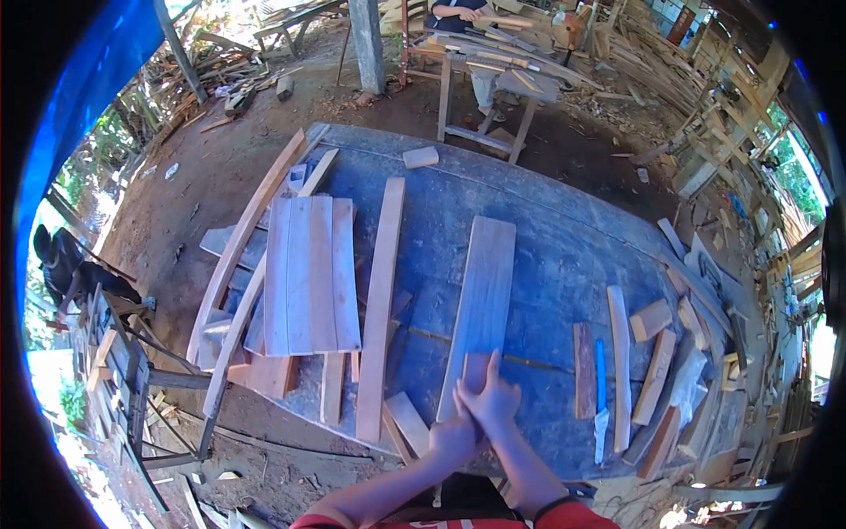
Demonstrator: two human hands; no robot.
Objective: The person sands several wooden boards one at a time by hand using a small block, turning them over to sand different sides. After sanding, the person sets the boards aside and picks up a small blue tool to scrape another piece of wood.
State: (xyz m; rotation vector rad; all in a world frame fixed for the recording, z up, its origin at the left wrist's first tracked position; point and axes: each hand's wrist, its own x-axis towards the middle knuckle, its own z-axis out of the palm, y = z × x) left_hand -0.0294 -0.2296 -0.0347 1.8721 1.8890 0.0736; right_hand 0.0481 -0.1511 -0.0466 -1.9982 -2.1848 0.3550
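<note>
A long flat wooden board (490,273) lies on the blue worktable, its near end running under my hands. A small wooden block (476,368) rests on the near part of this board. My right hand (493,401) is closed around the block, with a finger stretched along its side. Close below it, my left hand (454,438) is closed at the near end of the block. The palm side of both hands is hidden, so the exact grip there does not show.
A panel of joined boards (312,273) and a long strip (384,300) lie to the left. On the right are a blue-handled tool (601,379), curved wood pieces (619,353) and clear plastic (688,383). A person (456,15) is at another bench beyond the worktable (564,300).
</note>
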